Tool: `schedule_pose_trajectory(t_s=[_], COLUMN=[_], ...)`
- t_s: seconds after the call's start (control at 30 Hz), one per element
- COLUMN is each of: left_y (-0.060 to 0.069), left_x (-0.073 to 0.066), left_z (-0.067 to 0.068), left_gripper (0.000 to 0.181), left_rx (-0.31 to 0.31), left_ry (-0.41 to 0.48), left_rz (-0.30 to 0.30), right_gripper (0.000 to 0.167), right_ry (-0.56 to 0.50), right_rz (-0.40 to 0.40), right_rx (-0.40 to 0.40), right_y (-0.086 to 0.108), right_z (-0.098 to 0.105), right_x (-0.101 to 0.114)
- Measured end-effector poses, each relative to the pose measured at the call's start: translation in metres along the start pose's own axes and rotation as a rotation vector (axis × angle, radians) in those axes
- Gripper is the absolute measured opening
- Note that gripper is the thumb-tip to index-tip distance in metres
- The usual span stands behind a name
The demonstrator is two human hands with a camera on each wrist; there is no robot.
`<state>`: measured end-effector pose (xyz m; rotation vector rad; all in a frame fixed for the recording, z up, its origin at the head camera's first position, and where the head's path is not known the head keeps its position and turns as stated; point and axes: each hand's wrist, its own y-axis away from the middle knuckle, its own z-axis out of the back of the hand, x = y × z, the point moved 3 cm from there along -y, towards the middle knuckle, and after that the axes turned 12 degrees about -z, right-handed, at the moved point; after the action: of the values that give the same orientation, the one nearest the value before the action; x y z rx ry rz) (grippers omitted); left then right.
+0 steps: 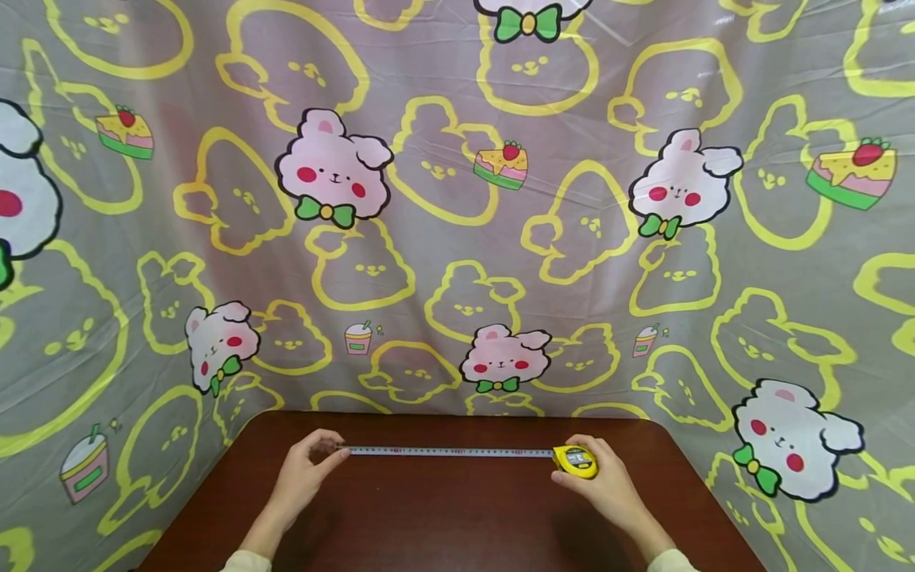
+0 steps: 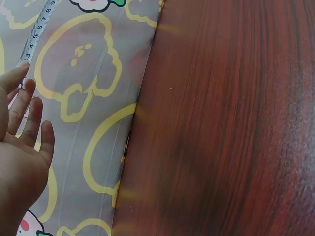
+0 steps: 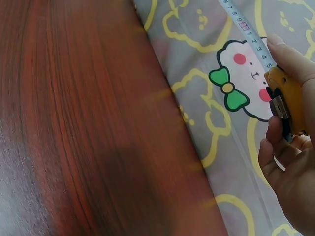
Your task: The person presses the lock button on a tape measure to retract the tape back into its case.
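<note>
Above the far part of the brown tabletop [image 1: 457, 516], between my two hands, a yellow tape measure [image 1: 576, 461] is held with its pale blade [image 1: 457, 453] drawn out nearly level and straight. My left hand [image 1: 303, 470] pinches the free end between thumb and forefinger, the remaining fingers loosely bent; the fingertips cover the very tip, so I cannot tell whether they bear on a hook or on the flat strip. My right hand [image 1: 609, 481] is closed about the case [image 3: 293, 91], thumb and fingers on opposite sides. I judge the case stiff, compact and light enough for one hand, best taken round its body, clear of the blade's mouth. The blade is likely thin and springy: firm under tension, easily buckled, and apt to recoil if let slip. As container, the case presumably houses the remaining coil, hidden from view. The drink cups [image 1: 358, 338] behind are merely printed on the cloth [image 1: 436, 242].
</note>
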<state>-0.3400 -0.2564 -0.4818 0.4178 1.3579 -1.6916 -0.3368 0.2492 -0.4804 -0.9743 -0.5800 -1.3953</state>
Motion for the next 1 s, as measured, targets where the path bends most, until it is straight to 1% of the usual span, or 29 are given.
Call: schedule_pose_trajectory(t_s=[0.17, 0.33, 0.47, 0.7, 1.0], left_y=[0.001, 0.002, 0.002, 0.002, 0.001], left_x=[-0.001, -0.002, -0.003, -0.001, -0.003], left_z=[-0.001, -0.003, -0.005, -0.01, -0.018], left_gripper=[0.02, 0.021, 0.02, 0.018, 0.018], left_rx=[-0.003, 0.003, 0.001, 0.001, -0.004], left_ry=[0.018, 0.027, 0.038, 0.04, 0.046], left_rz=[0.021, 0.028, 0.037, 0.023, 0.013], right_gripper=[0.055, 0.057, 0.057, 0.055, 0.056], right_ry=[-0.018, -0.016, -0.019, -0.032, -0.053], right_rz=[0.006, -0.033, -0.039, -0.023, -0.034], right_rx=[-0.001, 0.006, 0.012, -0.001, 0.029], right_y=[0.001, 0.001, 0.002, 0.002, 0.003], right_z=[-0.006, -0.01, -0.013, -0.02, -0.028], right_x=[0.002, 0.004, 0.006, 0.008, 0.012])
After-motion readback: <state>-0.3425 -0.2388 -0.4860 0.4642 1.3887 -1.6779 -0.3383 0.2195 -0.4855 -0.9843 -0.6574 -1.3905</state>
